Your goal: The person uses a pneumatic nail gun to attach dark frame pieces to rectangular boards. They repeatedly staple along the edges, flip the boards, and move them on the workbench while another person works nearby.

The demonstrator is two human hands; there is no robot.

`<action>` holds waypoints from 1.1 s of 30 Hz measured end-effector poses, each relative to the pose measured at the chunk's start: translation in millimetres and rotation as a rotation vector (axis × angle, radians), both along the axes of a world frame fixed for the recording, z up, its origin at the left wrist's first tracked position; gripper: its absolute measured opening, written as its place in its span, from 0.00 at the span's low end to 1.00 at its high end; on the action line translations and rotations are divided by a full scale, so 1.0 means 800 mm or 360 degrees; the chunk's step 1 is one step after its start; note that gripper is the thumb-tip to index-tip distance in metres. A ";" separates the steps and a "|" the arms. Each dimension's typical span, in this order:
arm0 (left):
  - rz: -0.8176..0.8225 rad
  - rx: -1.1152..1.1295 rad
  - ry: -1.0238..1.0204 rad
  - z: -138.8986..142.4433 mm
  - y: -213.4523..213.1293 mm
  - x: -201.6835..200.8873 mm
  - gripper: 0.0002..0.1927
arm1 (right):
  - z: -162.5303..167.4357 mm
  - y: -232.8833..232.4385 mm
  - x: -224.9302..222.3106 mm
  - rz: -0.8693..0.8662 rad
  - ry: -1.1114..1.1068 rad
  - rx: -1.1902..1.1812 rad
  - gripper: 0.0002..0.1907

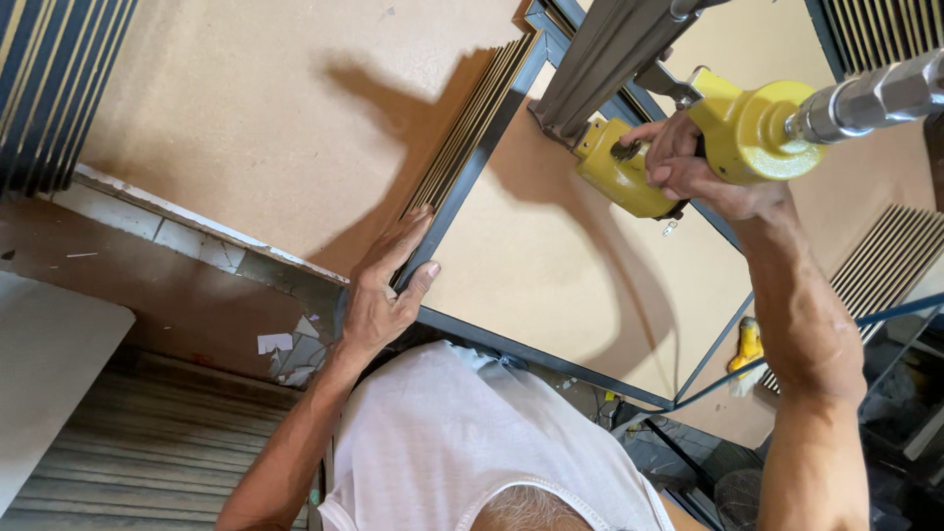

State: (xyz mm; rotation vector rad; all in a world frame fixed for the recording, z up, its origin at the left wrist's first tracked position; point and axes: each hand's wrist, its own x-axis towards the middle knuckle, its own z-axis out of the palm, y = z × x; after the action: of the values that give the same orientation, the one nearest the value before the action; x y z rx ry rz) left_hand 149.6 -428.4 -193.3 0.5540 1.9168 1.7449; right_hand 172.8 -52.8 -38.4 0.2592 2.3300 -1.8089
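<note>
Fibreboard bench point(265, 118), left hand point(383, 295) steadying dark frame point(462, 187), right hand point(688, 172) gripping yellow nailer point(747, 128)

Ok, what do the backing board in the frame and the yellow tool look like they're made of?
The backing board looks like hardboard or fibreboard: flat, matte tan, no visible grain. The yellow tool, gripped by the right hand, seems painted metal, glossy, with a bare silvery fitting. The left hand presses the dark frame, whose material is unclear.
</note>
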 end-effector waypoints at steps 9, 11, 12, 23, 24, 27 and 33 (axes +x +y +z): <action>0.0032 0.0049 0.0068 -0.005 0.002 -0.001 0.25 | -0.017 -0.025 0.031 0.0250 0.0159 -0.0090 0.11; 0.0039 0.0067 0.0099 -0.007 0.002 0.000 0.24 | -0.020 -0.044 0.048 0.0279 0.0160 -0.0143 0.10; 0.0044 0.0077 0.0122 -0.008 0.001 0.000 0.24 | -0.022 -0.053 0.053 0.0288 0.0153 -0.0165 0.10; 0.0109 0.0163 0.0121 -0.019 0.001 0.002 0.24 | -0.021 -0.098 0.062 0.0196 0.0040 -0.0252 0.13; 0.0113 0.0158 0.0121 -0.022 0.001 0.003 0.24 | -0.021 -0.101 0.060 0.0165 0.0015 -0.0239 0.14; 0.0134 0.0177 0.0115 -0.027 0.003 0.005 0.24 | -0.012 -0.108 0.054 0.0204 0.0042 -0.0158 0.13; 0.0110 0.0185 0.0119 -0.023 0.006 0.002 0.25 | -0.004 -0.093 0.072 0.0173 0.0100 -0.0081 0.11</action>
State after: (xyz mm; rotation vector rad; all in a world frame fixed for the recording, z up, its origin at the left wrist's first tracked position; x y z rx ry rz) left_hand 151.0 -423.9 -211.4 0.6090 1.9148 1.9140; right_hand 230.7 -127.5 -41.7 0.0678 2.2874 -1.8462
